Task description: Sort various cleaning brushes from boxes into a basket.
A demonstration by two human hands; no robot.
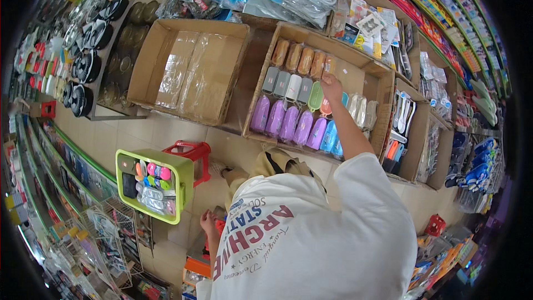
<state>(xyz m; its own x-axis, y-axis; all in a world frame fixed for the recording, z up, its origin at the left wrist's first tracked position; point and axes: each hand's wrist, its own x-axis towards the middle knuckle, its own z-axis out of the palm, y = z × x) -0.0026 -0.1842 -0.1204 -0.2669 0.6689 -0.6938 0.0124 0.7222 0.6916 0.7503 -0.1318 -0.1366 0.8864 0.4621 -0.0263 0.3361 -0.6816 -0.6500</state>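
My right hand (332,87) reaches into a cardboard box (258,114), its fingertips at the lower end of an orange-brown wrapped case (329,65); whether they grip it is hidden. Under the hand and wrist lie a green case (315,96) and a coral case (325,106). Grey cases (282,84) and a white case (294,87) lie to their left. Purple wrapped cases (289,123) and blue ones (329,135) form the row nearest me. My left hand (208,221) hangs low beside my white shirt, fingers loosely curled, with nothing seen in it.
A lime-green basket (183,187) of mixed goods stands beside a red plastic stool (202,160) on the left. A large cardboard box (187,71) lined with clear tape lies beyond. Boxes of cutlery (403,112) and packaged goods adjoin on the right. Stocked shelves and racks surround me.
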